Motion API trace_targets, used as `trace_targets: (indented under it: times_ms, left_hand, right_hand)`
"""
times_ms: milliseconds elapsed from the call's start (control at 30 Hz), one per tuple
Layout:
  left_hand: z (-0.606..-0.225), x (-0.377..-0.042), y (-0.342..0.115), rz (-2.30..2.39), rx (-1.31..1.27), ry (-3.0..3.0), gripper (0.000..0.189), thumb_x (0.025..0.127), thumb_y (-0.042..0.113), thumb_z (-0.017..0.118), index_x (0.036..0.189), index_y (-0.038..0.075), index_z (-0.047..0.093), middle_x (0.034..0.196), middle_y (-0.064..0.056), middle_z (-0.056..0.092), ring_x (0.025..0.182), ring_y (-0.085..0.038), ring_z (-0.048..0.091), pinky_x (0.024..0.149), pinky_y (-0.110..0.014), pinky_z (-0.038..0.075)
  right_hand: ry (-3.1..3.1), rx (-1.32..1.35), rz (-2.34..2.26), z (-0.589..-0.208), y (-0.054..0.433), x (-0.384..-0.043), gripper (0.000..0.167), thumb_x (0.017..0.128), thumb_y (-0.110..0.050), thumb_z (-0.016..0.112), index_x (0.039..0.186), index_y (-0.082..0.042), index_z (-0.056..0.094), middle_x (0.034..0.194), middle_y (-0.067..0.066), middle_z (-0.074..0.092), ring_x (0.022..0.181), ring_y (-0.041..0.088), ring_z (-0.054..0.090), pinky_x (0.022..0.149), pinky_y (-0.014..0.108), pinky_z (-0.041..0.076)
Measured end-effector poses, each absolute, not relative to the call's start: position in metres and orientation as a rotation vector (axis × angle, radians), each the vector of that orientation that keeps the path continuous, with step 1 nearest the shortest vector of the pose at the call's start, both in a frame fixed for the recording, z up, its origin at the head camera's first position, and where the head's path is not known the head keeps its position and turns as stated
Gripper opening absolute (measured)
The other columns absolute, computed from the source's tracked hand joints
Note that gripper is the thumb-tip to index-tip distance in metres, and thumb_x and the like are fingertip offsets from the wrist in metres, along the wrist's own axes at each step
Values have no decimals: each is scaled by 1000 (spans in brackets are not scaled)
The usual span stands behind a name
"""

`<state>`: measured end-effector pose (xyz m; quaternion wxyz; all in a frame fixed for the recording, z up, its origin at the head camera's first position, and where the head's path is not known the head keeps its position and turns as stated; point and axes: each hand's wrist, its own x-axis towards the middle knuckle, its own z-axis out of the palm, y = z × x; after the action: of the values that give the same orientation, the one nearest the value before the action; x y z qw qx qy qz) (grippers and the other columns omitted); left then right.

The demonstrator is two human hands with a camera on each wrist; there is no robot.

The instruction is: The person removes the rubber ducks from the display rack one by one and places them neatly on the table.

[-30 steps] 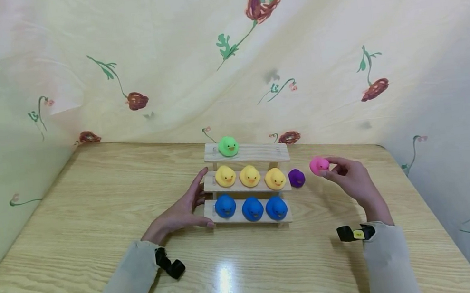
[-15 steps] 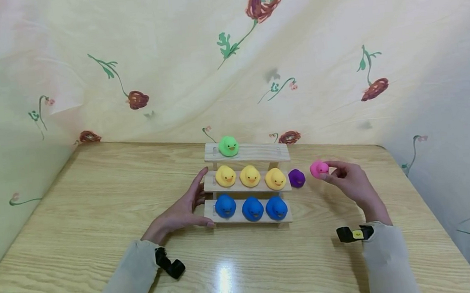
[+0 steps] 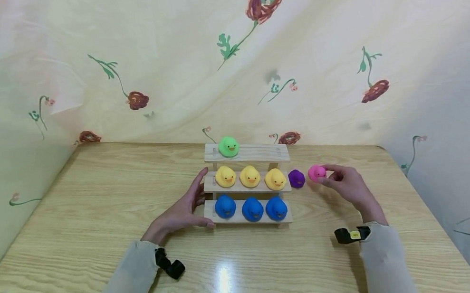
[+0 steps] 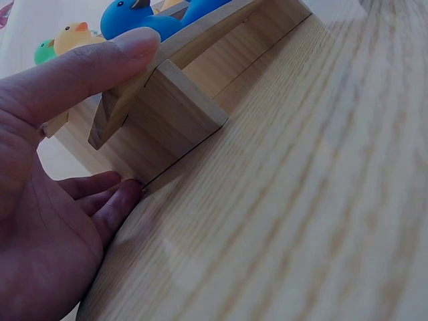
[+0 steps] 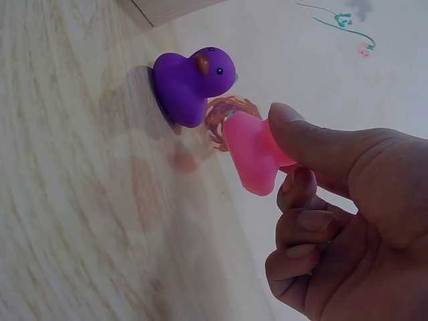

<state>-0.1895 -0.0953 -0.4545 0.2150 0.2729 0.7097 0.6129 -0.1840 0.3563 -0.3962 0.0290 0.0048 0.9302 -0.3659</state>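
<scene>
A three-tier wooden stand point(image 3: 244, 153) holds a green rubber duck point(image 3: 228, 146) on top, yellow rubber ducks point(image 3: 250, 176) on the middle shelf and blue rubber ducks point(image 3: 252, 209) on the lowest. My left hand point(image 3: 179, 212) is spread at its left end; the thumb point(image 4: 137, 45) rests on the bottom shelf's end and the other fingers lie along the side. My right hand point(image 3: 351, 187) pinches a pink rubber duck point(image 5: 254, 152) between thumb and fingers, over the table. Just left of it, a purple rubber duck point(image 5: 187, 87) sits on the table by the stand's right end.
The wood-grain table point(image 3: 273, 266) extends in front of the stand and to both sides. Behind it and at the sides hangs a pale floral cloth point(image 3: 183, 66). A black camera strap point(image 3: 170, 264) is on each wrist.
My right hand has lowered the pink rubber duck and brought it slightly left, closer to the purple rubber duck. The left hand and the stand have stayed in place.
</scene>
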Motion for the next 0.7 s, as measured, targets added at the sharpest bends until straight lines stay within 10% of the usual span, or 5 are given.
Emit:
trace_targets:
  times_ms: [700]
  left_hand:
    - [-454, -190, -95, 1712, 774, 1958, 129, 76, 18, 88, 160, 40, -7, 165, -23, 17, 151, -42, 26, 123, -60, 25]
  right_hand:
    - [2794, 41, -1121, -408, 358, -189, 49, 96, -17, 67, 140, 0, 54, 80, 5, 57, 65, 10, 48, 54, 23, 42]
